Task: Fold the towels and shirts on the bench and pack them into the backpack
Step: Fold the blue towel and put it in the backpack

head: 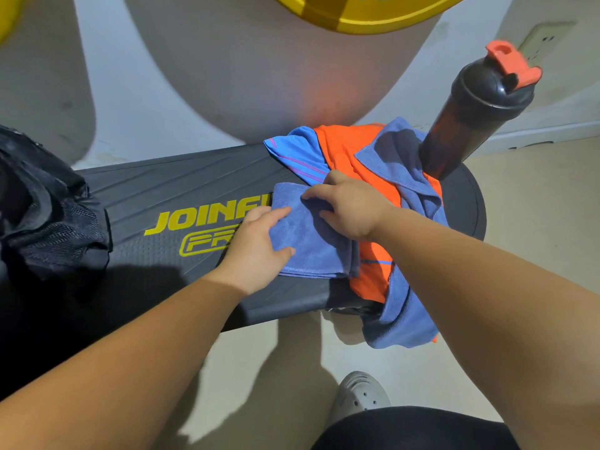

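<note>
The folded towel (311, 241), blue, lies flat about the middle of the worktop (181, 186), its right side over the edge of an orange shirt (347, 151). Both hands are on it. The left hand (256, 241) lies flat on the towel's left edge, fingers straight and pointing toward the far edge, thumb spread out over the cloth. The right hand (350, 206) sits on the towel's far right part with its fingers curled and thumb tucked in, pinching a fold of the top layer.

The orange shirt is loosely spread toward the right end of the worktop and reaches down to the near edge. A blue shirt (292, 154) with thin purple stripes lies bunched beside it at the far edge. A second blue towel (399, 164), unfolded, is draped across the orange shirt and hangs off the near edge at the right end.

A dark shaker bottle (470, 115) with an orange flip cap stands at the right end's far side, touching that loose towel. The black backpack (48, 206) sits slumped at the left end. The worktop is dark with yellow lettering, partly covered by the left hand and towel. On the floor below is a grey clog (360, 394).
</note>
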Demonstrator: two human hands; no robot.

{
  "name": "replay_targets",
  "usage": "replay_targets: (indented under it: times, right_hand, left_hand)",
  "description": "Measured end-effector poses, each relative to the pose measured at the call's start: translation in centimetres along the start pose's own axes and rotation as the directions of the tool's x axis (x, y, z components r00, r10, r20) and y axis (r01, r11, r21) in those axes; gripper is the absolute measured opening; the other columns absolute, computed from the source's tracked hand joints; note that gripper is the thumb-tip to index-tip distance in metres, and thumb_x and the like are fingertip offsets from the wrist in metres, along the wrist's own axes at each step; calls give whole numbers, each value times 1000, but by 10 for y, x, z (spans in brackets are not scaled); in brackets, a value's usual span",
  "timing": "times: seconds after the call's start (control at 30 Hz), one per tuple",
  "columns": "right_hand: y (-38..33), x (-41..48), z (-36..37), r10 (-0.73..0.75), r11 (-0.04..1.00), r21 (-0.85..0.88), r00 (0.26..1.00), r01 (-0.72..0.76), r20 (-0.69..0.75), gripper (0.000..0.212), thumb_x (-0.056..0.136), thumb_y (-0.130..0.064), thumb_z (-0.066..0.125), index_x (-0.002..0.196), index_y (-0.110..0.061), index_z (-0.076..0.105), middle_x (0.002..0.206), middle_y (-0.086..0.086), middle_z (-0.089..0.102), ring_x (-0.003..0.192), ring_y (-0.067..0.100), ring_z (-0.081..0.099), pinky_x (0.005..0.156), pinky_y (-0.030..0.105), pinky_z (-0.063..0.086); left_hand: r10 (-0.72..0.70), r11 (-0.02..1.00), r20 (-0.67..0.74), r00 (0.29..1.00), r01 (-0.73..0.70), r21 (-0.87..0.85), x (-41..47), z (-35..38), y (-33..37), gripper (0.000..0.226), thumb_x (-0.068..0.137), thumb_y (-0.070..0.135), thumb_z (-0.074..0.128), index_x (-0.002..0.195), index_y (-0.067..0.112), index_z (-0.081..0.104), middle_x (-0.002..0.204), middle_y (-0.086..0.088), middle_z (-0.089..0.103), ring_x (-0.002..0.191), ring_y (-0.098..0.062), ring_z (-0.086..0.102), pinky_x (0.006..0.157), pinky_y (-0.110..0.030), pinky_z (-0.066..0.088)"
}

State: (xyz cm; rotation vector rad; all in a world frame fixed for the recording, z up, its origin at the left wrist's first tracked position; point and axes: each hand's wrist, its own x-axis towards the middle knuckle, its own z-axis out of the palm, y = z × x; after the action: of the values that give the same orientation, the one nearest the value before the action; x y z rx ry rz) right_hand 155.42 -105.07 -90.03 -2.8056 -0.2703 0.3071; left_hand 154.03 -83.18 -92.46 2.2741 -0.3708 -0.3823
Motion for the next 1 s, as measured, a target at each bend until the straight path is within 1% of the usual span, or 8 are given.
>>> replay_targets:
  times: [0.17, 0.3, 0.37, 0.47, 0.6, 0.73, 0.87, 1.0]
  right_hand:
    - [-29, -3, -5, 61, 961, 262, 994, -82, 87, 48, 88, -29, 73, 134, -25, 61, 112, -1, 55, 106, 21, 59, 94, 32, 47]
    - [-59, -12, -1, 62, 721, 622, 923, -305, 380, 43, 85, -27, 79, 123, -13, 65, 84, -4, 62, 67, 17, 66, 70, 36, 61]
    - [-65, -10, 6, 75, 771, 569, 928, -286, 365, 30, 85, -33, 79, 107, -14, 72, 84, -2, 69, 60, 9, 66, 64, 30, 56]
    - [-63, -1, 15, 127, 939, 309, 988, -148, 86, 34, 80, -50, 77, 90, -18, 68, 84, -5, 67, 76, 12, 62, 72, 29, 47]
    - [-65, 8, 25, 123, 957, 267, 992, -117, -4, 84, 66, -64, 81, 133, -24, 51, 121, 2, 53, 113, 20, 51, 97, 35, 44]
    - [-70, 19, 35, 41, 997, 60, 995, -46, 92, 121, 58, -72, 79, 155, -24, 26, 147, 3, 41, 134, 31, 38, 110, 49, 37]
    - [-77, 32, 29, -15, 996, -84, 990, 27, 137, 111, 57, -67, 83, 149, -26, 37, 136, 4, 53, 127, 32, 45, 104, 47, 41]
    - [-87, 41, 22, -71, 989, -119, 983, 91, 170, 58, 60, -56, 87, 99, -21, 61, 95, 2, 60, 96, 28, 55, 85, 41, 49]
  left_hand:
    - [-22, 952, 135, 991, 62, -298, 3, -53, -11, 61, 77, -10, 72, 125, 28, 66, 127, 11, 65, 112, -4, 64, 99, -29, 52]
    - [-48, 999, 56, 997, 49, -18, 11, -99, -30, 47, 77, 1, 74, 109, 36, 73, 110, 19, 70, 99, 0, 64, 88, -22, 51]
    - [-67, 995, 3, 998, 67, 80, 13, -109, -41, 45, 76, 13, 79, 114, 35, 70, 112, 14, 69, 97, -3, 63, 91, -26, 51]
    - [-91, 977, 87, 992, 72, 201, 10, -109, -55, 69, 68, 37, 87, 132, 32, 59, 127, 11, 61, 115, -8, 56, 102, -31, 45]
    - [-59, 934, 120, 991, 13, 358, 8, -102, -66, 105, 48, 70, 74, 142, 32, 48, 132, 8, 54, 124, -20, 48, 106, -43, 41]
    - [-16, 873, 148, 989, -59, 485, 15, -102, -63, 107, 52, 66, 83, 145, 30, 44, 126, 6, 54, 121, -25, 44, 103, -45, 41]
    - [-28, 864, 198, 980, -76, 498, 30, -107, -55, 67, 53, 54, 89, 110, 28, 64, 99, 6, 61, 100, -21, 56, 84, -38, 50]
    - [-74, 902, 237, 969, -36, 431, 39, -111, -54, 41, 59, 37, 91, 74, 13, 61, 79, -7, 63, 75, -25, 56, 63, -36, 46]
